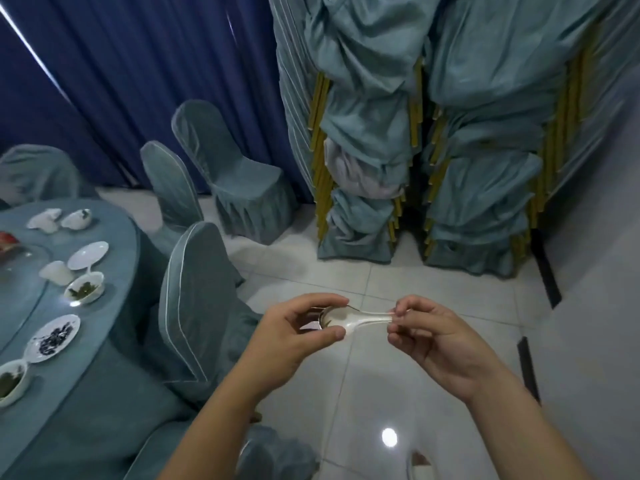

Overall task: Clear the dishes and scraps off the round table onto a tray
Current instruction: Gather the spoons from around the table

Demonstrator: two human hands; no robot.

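Note:
A white ceramic soup spoon [360, 318] hangs over the floor between both hands. My left hand [294, 334] holds its bowl end between thumb and fingers. My right hand [436, 337] pinches the tip of its handle. At the left edge, the round table [114, 244] in a teal cloth carries a bowl with green scraps [84, 288], an empty white saucer [88, 255], a saucer with dark scraps [52, 337], a second bowl of greens [10, 381], a small white cup [57, 271] and crumpled white napkins [60, 219]. No tray is in view.
Teal-covered chairs [197, 306] stand around the table, one right beside my left forearm. Tall stacks of covered chairs [415, 133] fill the back against a blue curtain [138, 64]. White floor tiles [381, 393] lie under my hands. A glass turntable [20, 282] sits on the table.

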